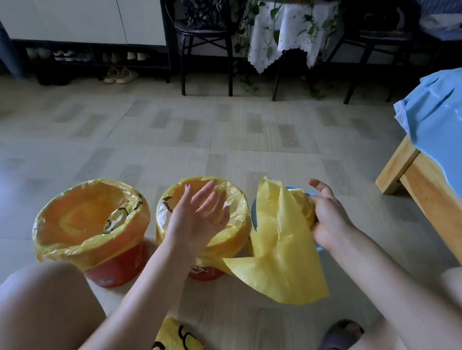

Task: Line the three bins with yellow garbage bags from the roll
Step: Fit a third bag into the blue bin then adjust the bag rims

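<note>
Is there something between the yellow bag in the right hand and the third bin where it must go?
Nothing visible blocks it. The right hand grips the bag directly over the blue bin, which the bag mostly hides. The open left hand hovers over the middle bin, off to the side.

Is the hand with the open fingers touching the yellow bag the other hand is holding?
Apart. In the head view, the left hand hovers over the middle bin, with a clear gap to the loose yellow bag.

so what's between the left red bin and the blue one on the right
In the head view, the second red bin, already lined with a yellow bag, stands between the left red bin and the blue bin. The open left hand hovers over it.
</note>
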